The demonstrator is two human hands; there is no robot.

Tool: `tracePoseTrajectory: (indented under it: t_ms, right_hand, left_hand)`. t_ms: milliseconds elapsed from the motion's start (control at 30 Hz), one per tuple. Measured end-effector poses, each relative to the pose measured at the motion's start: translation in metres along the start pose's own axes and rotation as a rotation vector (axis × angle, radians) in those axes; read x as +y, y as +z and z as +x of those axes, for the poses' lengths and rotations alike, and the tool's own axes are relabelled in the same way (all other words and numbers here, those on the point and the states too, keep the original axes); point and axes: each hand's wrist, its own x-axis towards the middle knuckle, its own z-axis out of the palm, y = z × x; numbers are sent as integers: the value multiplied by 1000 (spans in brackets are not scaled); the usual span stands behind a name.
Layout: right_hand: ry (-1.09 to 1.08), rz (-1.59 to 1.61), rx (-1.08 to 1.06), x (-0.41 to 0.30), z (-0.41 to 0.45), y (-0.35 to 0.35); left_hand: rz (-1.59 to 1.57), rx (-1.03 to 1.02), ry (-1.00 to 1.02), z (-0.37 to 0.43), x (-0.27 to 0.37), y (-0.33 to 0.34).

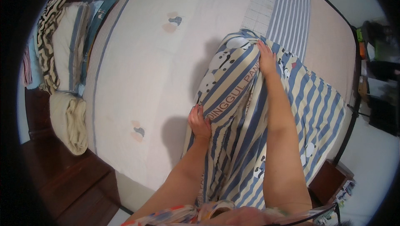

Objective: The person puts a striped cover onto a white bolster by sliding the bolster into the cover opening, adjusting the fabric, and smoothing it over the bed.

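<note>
A bulky cloth bundle (237, 91) with blue and cream stripes, panda prints and lettering lies on the bed's pale sheet (140, 69). My left hand (200, 123) grips its left edge, thumb on top of the fabric and fingertips at the rim. Farther up, my right hand (266, 58) rests at the gathered top of the bundle, fingers stretched along a fold; whether they pinch the cloth cannot be told. More of the striped cloth spreads flat to the right of my right forearm and hangs down toward my body.
Folded bedding and pillows (67, 48) stand along the bed's left side, with a rolled cream blanket (70, 123) below them. Dark wooden furniture (72, 176) is at lower left. A brown box-like cabinet (329, 182) stands at lower right, beside the bed's dark frame rail (351, 119).
</note>
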Motion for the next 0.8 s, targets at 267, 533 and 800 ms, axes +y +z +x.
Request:
tracePoseTrajectory:
  t_ms: [267,533,800]
  right_hand:
    - [1,-131,-32,-49,-239,20]
    - [256,-54,-210,-99,-485,47]
    - [307,-61,-143,-94,-482,75]
  left_hand:
    - [-41,45,41,-2,-1,8]
    - [16,43,52,-4,-3,9]
    - [104,62,26,-3,-17,22]
